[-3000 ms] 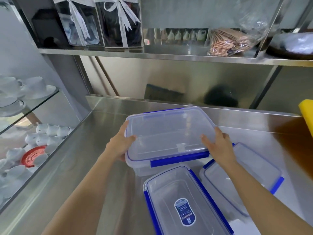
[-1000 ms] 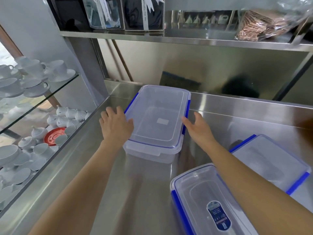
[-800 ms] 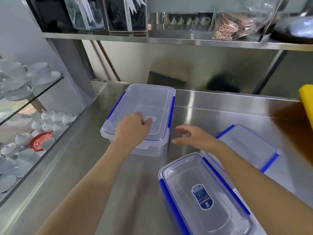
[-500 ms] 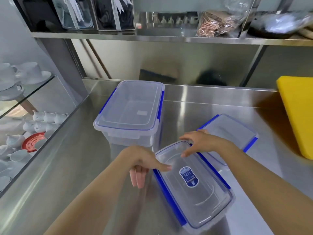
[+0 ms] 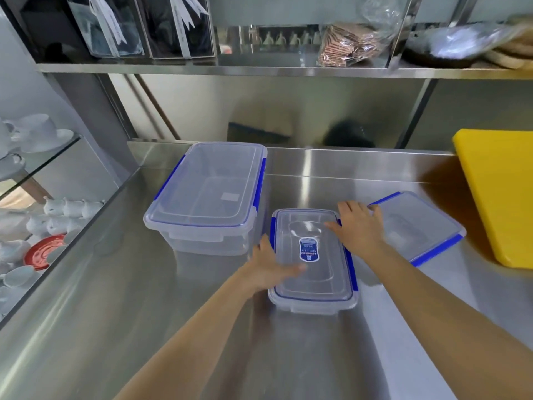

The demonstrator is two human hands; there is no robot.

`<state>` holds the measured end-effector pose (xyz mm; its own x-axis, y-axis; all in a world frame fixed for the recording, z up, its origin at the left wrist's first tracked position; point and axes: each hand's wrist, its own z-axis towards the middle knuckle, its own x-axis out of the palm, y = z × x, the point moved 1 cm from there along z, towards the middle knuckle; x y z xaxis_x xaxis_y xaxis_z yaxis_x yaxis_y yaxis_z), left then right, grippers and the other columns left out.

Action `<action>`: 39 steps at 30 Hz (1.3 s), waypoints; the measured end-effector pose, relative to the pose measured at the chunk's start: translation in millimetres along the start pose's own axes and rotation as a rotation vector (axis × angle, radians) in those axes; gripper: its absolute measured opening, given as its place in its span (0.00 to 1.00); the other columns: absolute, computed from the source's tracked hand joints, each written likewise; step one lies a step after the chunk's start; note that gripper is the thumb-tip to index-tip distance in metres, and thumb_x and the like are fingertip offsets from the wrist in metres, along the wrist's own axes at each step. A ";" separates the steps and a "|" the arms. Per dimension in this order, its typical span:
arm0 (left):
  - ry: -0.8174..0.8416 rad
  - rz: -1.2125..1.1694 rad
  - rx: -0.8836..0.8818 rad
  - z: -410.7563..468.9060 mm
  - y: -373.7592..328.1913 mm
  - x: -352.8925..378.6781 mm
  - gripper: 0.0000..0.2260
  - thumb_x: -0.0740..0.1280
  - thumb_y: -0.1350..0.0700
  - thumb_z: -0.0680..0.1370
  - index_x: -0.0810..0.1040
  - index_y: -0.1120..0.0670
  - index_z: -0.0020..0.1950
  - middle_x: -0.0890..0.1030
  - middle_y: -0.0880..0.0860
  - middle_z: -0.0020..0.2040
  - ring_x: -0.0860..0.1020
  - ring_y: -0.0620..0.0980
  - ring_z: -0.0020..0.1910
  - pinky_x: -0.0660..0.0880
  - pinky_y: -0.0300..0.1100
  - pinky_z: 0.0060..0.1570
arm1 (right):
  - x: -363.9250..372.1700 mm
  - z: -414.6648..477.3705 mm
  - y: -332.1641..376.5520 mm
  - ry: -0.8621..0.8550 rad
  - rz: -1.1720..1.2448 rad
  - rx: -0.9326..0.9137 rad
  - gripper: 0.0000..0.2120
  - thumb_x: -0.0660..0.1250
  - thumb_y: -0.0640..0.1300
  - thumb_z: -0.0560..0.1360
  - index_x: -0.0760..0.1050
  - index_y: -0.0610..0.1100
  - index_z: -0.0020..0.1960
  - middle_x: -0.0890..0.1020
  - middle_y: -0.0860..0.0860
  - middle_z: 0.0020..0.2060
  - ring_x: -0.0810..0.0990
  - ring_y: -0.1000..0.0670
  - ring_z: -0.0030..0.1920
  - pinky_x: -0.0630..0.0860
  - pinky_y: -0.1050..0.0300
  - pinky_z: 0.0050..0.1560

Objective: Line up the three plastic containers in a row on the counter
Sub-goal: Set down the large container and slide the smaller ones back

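Three clear plastic containers with blue clips stand on the steel counter. The large container sits at the back left, lengthwise. Just right of it is the medium container with a blue label on its lid. My left hand grips its left side, thumb along the edge and fingers on the lid. My right hand presses on its far right corner. The flat third container lies further right, turned at an angle.
A yellow cutting board leans at the right edge. A steel shelf above holds boxes and a bag of wafers. A glass case with white cups and teapots borders the counter's left side.
Both hands let go of the large container at the back left and took hold of the medium one. It has turned from slanted to parallel beside the large container.
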<state>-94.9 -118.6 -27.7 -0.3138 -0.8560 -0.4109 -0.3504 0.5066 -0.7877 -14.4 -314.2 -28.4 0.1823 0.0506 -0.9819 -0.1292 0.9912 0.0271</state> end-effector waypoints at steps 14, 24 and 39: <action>0.112 0.499 0.125 30.2 -9.2 12.2 0.59 0.77 0.49 0.65 0.26 0.43 0.70 0.24 0.54 0.72 0.47 0.52 0.77 0.58 0.47 0.71 | 10.8 18.7 -20.1 0.610 0.220 -0.140 0.53 0.62 0.72 0.62 0.37 0.53 0.74 0.38 0.51 0.75 0.41 0.50 0.74 0.35 0.44 0.71; -0.067 0.565 0.135 70.2 -35.7 15.2 0.51 0.72 0.41 0.68 0.36 0.48 0.75 0.32 0.56 0.76 0.37 0.56 0.75 0.46 0.54 0.73 | 9.4 42.2 -31.4 0.089 0.105 -0.013 0.32 0.57 0.64 0.72 0.62 0.44 0.68 0.64 0.46 0.70 0.60 0.47 0.70 0.54 0.47 0.66; -0.208 1.000 0.546 116.2 -153.8 97.9 0.21 0.60 0.45 0.77 0.66 0.58 0.63 0.75 0.60 0.61 0.71 0.61 0.60 0.63 0.51 0.61 | 9.3 -34.8 -154.1 0.138 0.292 0.860 0.35 0.58 0.68 0.69 0.59 0.44 0.65 0.70 0.40 0.60 0.76 0.40 0.52 0.75 0.47 0.48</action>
<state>30.8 -292.2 -0.1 -0.0667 -0.1244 -0.9900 0.4155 0.8986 -0.1409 -26.7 -470.7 -48.2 0.1313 0.3533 -0.9263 0.6278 0.6935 0.3535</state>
